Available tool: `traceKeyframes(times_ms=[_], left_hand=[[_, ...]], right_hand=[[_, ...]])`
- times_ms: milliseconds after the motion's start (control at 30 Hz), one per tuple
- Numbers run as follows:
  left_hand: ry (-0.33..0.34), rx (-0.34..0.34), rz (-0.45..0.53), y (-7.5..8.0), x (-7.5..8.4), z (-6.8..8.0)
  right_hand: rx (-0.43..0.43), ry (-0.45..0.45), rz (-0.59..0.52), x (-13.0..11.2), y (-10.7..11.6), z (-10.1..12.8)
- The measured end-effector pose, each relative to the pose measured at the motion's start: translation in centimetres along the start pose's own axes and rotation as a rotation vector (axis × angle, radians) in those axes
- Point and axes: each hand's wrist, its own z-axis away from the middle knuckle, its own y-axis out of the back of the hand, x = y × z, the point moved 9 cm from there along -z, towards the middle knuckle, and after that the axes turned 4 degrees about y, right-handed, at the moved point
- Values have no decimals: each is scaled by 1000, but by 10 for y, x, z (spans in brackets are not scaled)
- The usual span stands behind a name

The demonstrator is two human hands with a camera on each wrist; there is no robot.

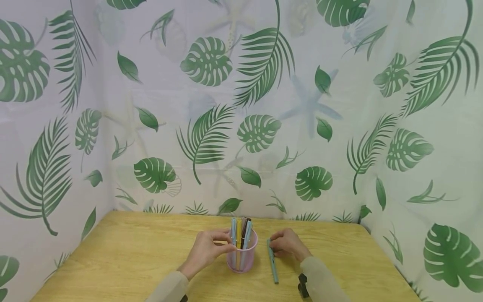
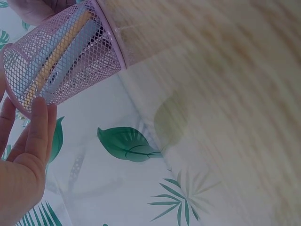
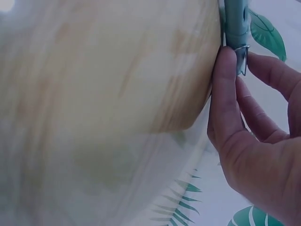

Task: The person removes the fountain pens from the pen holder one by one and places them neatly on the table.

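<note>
Beside the pink cup (image 1: 250, 258), green pen (image 1: 273, 269) in right hand's (image 1: 289, 244) pinch

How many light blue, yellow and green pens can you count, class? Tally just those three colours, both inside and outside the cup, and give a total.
Light blue pens: 2
Yellow pen: 1
Green pen: 1
Total: 4

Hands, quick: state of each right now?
Left hand: closed, holding the pink cup near its rim.
Right hand: closed, pinching the green pen near one end.
</note>
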Motion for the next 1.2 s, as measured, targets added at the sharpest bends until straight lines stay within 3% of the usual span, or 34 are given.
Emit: traceKeyframes(times_ms=[567, 1200], left_hand=[[4, -7, 30, 1, -2, -3], [0, -22, 23, 5, -7, -12]], right_hand=[[15, -24, 62, -1, 0, 0], [56, -25, 5, 4, 2, -7]])
